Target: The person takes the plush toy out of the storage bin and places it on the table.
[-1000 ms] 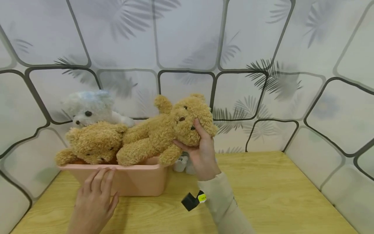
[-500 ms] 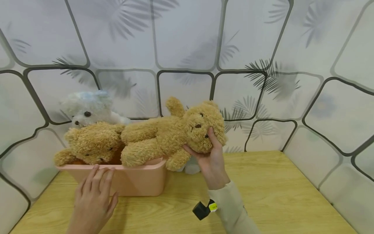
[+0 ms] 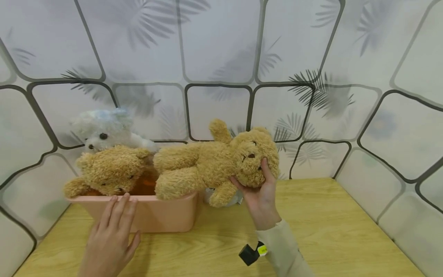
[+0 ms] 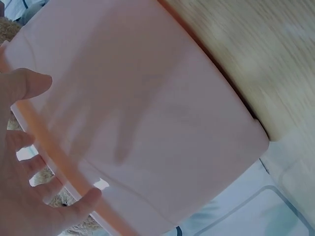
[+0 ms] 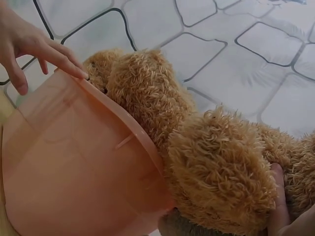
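A tan teddy bear [image 3: 211,161] lies on its side in the air, legs over the right end of the pink bin [image 3: 162,215]. My right hand [image 3: 261,196] grips it by the head, thumb across its face; in the right wrist view, part of that hand [image 5: 290,216] shows against the fur. The fingers of my left hand [image 3: 112,234] rest on the bin's front rim, and the left wrist view shows the thumb off the wall of the bin [image 4: 162,123]. Another tan teddy bear [image 3: 112,169] sits inside, face tipped down, with a white bear [image 3: 104,127] behind it.
Partly hidden behind the held bear, a grey-white plush [image 3: 230,200] lies beside the bin's right end. The wooden table [image 3: 328,231] extends to the right, with patterned walls [image 3: 221,42] at the back and sides. A black camera mount [image 3: 250,254] hangs at the right wrist.
My right hand has moved right and slightly down with the teddy bear, drawing its legs away from the bear in the bin and toward the bin's right end. My left hand stays on the rim.
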{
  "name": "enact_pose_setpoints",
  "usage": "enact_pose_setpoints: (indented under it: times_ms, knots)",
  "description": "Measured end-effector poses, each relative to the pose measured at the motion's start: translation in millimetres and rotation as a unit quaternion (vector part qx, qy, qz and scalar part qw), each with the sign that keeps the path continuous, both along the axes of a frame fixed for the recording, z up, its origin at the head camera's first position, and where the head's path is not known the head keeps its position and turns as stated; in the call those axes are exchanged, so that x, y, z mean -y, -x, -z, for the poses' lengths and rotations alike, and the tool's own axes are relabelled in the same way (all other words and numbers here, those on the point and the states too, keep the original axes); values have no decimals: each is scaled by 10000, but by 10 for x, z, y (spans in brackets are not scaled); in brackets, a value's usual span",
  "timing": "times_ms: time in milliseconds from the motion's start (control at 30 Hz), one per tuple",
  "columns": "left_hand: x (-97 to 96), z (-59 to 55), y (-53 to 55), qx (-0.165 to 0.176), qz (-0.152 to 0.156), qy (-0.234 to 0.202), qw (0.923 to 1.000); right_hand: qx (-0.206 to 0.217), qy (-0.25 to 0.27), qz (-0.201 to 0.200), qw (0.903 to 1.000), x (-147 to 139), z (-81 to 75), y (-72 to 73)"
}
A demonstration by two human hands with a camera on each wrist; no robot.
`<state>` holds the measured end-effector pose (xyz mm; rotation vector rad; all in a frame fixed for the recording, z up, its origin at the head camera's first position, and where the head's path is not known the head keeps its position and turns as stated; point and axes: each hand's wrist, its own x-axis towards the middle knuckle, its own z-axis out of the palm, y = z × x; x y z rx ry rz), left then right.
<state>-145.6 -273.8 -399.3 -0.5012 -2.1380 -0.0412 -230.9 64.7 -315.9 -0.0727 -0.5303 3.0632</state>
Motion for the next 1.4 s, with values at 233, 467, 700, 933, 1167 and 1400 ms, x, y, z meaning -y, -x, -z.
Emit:
enact_pose_setpoints:
  times_ms: [233,467,700,933,1167,1400]
  knots:
    - [-36,-11,32,-205,13,74,9998,-2,-15,27,10000,-130,47,25]
    - [-83,-4,39,-294,-64,67,9995,18,-138,83,9999,-296,74,29]
    - [-80,27,27,-161,-154,52,9997,67,-511,237,9984,-449,123,32]
    - [-66,67,15,-5,-226,-124,9997,95,-702,469,9964,-587,197,67]
    - [-71,106,41,-276,-97,-295,9991,-15,-825,483,9954,-700,267,86]
    - [-68,119,43,-491,-215,-292,9981,135,-931,604,9937,-861,271,82]
